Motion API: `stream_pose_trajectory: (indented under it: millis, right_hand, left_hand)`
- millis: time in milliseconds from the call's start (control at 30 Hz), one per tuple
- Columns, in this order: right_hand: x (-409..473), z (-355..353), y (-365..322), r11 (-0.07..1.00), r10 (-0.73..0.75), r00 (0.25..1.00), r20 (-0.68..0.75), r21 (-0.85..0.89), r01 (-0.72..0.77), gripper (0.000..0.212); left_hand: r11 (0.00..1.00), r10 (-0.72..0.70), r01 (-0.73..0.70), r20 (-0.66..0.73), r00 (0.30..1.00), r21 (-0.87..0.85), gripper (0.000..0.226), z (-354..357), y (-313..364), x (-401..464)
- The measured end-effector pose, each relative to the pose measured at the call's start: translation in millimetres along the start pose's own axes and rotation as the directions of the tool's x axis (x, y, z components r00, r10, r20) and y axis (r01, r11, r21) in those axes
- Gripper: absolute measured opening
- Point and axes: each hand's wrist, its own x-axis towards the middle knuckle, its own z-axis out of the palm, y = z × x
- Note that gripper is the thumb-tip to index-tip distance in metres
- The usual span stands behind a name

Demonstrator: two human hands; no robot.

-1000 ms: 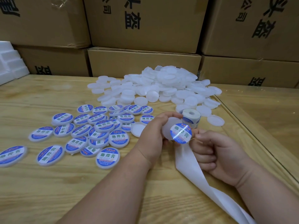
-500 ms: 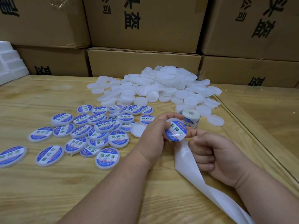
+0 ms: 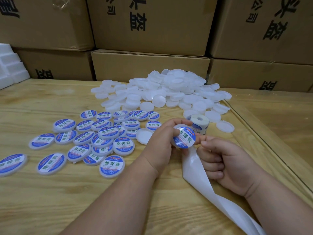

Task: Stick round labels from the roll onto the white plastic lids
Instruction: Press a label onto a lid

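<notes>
Seemingly labelled lid in left hand

We see the round label, a second ago peeled and apart at the lid's three o'clock edge, now lying flat on it. Our left hand grips the lid, thumb pressing; our right hand draws slightly back toward five o'clock.

Stacked cardboard boxes stand behind a light wooden table.
</notes>
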Motion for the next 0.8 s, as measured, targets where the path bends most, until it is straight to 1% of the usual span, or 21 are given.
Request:
stream_pose_trajectory:
  millis: [100,200,267,400,533,667,767,800]
  right_hand:
    - [0.2,-0.3,0.1,1.0,0.004,1.0,-0.001,0.002,-0.004,0.041]
    - [0.0,-0.4,0.2,1.0,0.002,1.0,0.008,0.005,-0.002,0.042]
    - [-0.2,-0.7,0.7,1.0,0.0,1.0,0.009,0.009,0.0,0.039]
    - [0.2,-1.9,1.5,1.0,-0.006,1.0,0.012,0.005,0.006,0.038]
    - [0.6,-2.6,1.7,1.0,0.0,1.0,0.015,-0.008,0.0,0.046]
    - [1.5,-2.7,2.0,1.0,0.007,1.0,0.016,-0.001,-0.007,0.06]
    - [1.4,-3.1,2.2,1.0,0.006,1.0,0.015,0.002,-0.006,0.062]
    - [1.3,-3.2,2.3,1.0,0.006,1.0,0.016,0.002,-0.006,0.061]
  left_hand:
    - [1.0,-0.008,0.009,-0.041,0.999,0.009,0.038,1.0,0.3,0.9]
    - [1.0,0.004,-0.003,-0.03,1.0,0.009,0.034,0.6,-1.3,0.8]
    - [1.0,0.012,-0.012,-0.017,1.0,0.011,0.037,-0.7,-2.1,0.8]
    - [0.998,0.032,-0.031,-0.018,0.999,0.061,0.028,0.2,0.0,-0.8]
    - [0.995,0.051,-0.054,0.041,0.998,0.079,0.018,0.9,-0.2,-5.2]
    - [0.991,0.067,-0.07,0.027,0.997,0.114,0.019,2.2,0.2,-7.7]
    - [0.991,0.07,-0.072,0.019,0.997,0.116,0.008,2.2,1.1,-8.3]
    - [0.99,0.07,-0.072,0.016,0.997,0.118,0.009,2.2,1.3,-8.4]
